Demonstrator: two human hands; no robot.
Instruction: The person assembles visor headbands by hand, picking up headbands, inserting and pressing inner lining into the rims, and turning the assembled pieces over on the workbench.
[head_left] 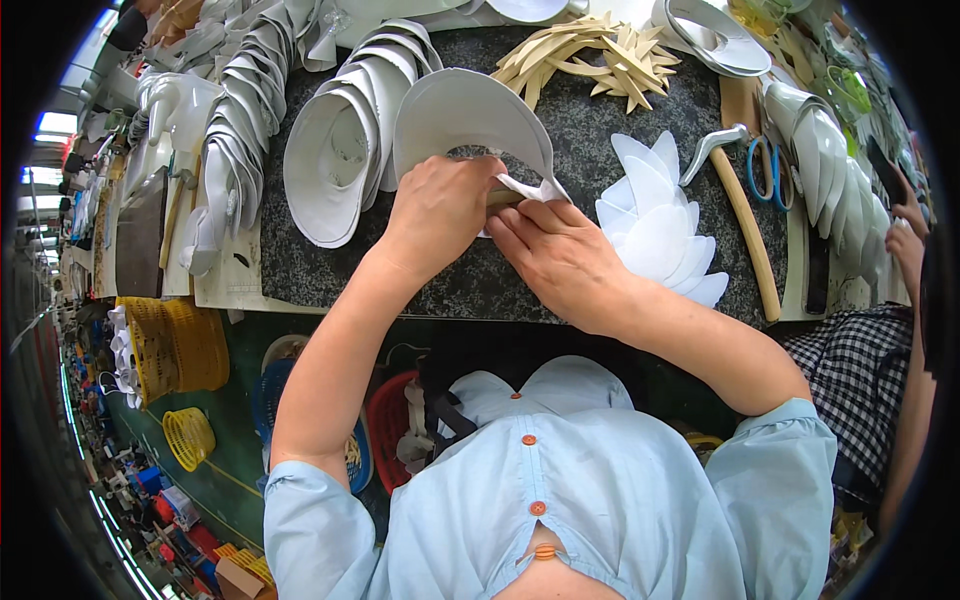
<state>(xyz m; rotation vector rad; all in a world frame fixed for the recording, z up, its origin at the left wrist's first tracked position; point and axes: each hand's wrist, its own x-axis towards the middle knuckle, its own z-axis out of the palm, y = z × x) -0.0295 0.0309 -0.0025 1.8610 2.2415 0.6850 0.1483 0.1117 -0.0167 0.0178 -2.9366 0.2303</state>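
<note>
Over the near middle of a dark speckled work slab, both hands grip a white shoe upper, whose curved body stands up behind them. My left hand is closed, pinching its near edge. Right beside it, my right hand is closed on the same edge. A small tan strip shows between the fingers; its exact placing is partly hidden. Left of the hands lies a nested row of white shoe uppers. To the right, thin white curved pieces are fanned out on the slab.
Tan crescent strips are heaped at the back. A wooden-handled hammer and blue-handled scissors lie right. More uppers line the left. Yellow baskets stand on the floor. Another person's hand is at far right.
</note>
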